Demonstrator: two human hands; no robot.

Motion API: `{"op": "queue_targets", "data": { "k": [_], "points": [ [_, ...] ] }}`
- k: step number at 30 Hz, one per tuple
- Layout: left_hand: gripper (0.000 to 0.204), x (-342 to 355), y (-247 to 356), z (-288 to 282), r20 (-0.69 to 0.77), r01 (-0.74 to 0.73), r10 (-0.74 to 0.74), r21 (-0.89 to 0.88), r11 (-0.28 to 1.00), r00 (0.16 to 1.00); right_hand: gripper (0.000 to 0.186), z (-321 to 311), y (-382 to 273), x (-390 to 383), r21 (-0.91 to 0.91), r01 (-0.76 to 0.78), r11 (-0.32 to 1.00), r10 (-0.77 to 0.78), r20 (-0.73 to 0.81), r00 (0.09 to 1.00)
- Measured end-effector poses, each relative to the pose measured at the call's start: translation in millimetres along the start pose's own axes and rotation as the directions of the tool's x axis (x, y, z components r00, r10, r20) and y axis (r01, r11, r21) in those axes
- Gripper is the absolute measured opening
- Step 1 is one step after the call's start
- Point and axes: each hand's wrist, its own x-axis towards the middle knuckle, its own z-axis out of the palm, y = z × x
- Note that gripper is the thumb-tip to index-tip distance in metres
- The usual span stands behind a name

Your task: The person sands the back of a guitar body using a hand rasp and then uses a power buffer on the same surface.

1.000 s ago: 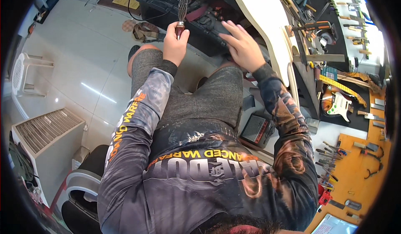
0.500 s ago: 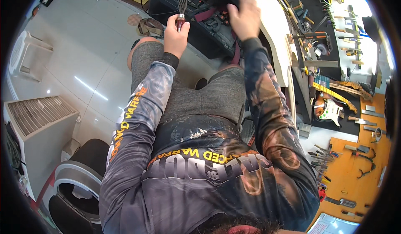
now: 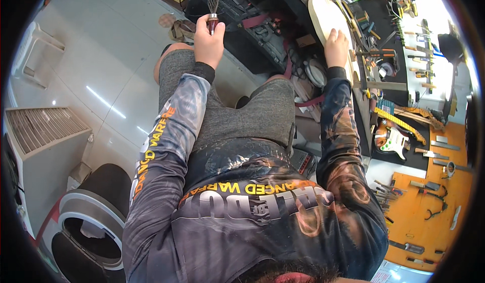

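Observation:
My left hand point(image 3: 209, 45) is closed round the dark red handle of a rasp point(image 3: 213, 0), whose open-mesh metal blade points away from me. It is raised above my left knee. At the bench on the right, my right hand point(image 3: 337, 49) lies on a pale, unfinished wooden guitar body point(image 3: 323, 17). Its fingers stretch forward over the wood, and the hand and sleeve cover part of the body. The underside of that hand is hidden.
Hand tools line the bench beyond the wood, with a clamp point(image 3: 379, 53) close by. An electric guitar point(image 3: 393, 140) lies farther right, near an orange board point(image 3: 414, 222) of tools. A dark tool case point(image 3: 252, 40) stands ahead; a white stool point(image 3: 38, 55) is at left.
My right hand has drawn back and to the right, coming to lie on the guitar body, which now shows narrower. My left hand still holds the rasp, slightly farther left.

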Motion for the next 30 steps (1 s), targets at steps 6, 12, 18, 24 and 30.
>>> {"op": "queue_targets", "data": {
  "k": [6, 12, 18, 24, 30],
  "points": [
    [0.034, 3, -35, -13, -0.006, -0.139, 0.14, 0.099, 0.985, 0.99, 0.035, 42, -134, 45, 0.29, 0.228, 0.929, -0.255, 0.057, 0.965],
    [0.037, 2, -20, -2, 0.011, -0.047, 0.047, 0.11, 0.993, 0.999, 0.031, 17, -158, 57, 0.602, 0.133, 0.787, -0.372, 0.292, 0.881],
    [0.035, 8, -24, -6, 0.041, -0.122, 0.119, 0.087, 0.989, 0.992, 0.067, -29, 4, -27, 0.027, 0.111, 0.993, -0.112, 0.406, 0.907],
    [0.036, 6, -12, -4, 0.04, -0.089, 0.087, 0.049, 0.995, 0.995, 0.077, -151, 22, -119, -0.245, 0.059, 0.968, 0.1, 0.587, 0.804],
    [0.037, 2, -7, -2, 0.052, -0.04, 0.039, 0.03, 0.999, 0.998, 0.079, -132, -16, -105, -0.42, -0.057, 0.906, 0.303, 0.546, 0.781]
  ]
}}
